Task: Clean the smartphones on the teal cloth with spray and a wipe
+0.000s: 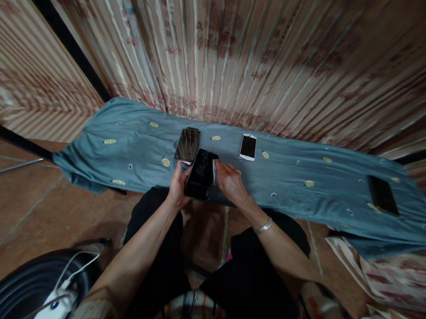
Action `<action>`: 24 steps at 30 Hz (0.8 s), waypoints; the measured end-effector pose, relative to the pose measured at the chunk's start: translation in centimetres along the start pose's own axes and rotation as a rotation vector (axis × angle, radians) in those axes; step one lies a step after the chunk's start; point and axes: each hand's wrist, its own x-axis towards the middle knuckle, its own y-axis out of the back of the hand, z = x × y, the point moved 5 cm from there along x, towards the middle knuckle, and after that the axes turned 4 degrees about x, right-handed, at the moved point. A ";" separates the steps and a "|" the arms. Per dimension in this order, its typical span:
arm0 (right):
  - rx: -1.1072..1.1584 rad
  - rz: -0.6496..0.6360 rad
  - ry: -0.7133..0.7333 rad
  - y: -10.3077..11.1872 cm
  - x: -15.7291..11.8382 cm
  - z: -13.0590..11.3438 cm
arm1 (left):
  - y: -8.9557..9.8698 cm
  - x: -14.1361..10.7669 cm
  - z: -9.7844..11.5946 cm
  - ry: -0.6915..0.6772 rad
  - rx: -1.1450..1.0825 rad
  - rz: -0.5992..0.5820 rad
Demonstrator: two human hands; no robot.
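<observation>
My left hand (178, 188) is closed on the left edge of a black smartphone (198, 175), tilted above the cloth, with marks on its dark screen. Pinched in the fingers of my right hand (229, 181) is a small white wipe (214, 171), which lies against the phone's right side. Just beyond my left thumb, a shiny mirror-like smartphone (187, 145) rests on the cloth, partly covered by the held one. Farther back and to the right lies a white smartphone (248, 147) with a dark screen.
A blue-green cloth (290, 177) with yellow prints covers the long narrow bench before me. Another dark phone (382, 195) lies near its right end. Pleated curtains (217, 56) hang behind. On the floor at lower left are a coiled black hose (20, 273) and a white power strip (56, 305).
</observation>
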 end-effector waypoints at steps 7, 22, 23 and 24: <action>-0.007 -0.028 0.061 -0.4 -0.8 -1.5 | 0.7 0.5 0.4 -0.021 -0.024 0.014; 0.044 -0.062 0.094 -0.1 -1.9 -3.0 | 0.9 0.7 0.4 -0.050 -0.032 0.046; 0.049 -0.069 0.102 -0.1 -2.1 -3.3 | 1.0 0.7 0.5 -0.050 -0.031 0.054; 0.056 -0.075 0.108 0.0 -2.2 -3.5 | 1.1 0.6 0.6 -0.048 -0.030 0.064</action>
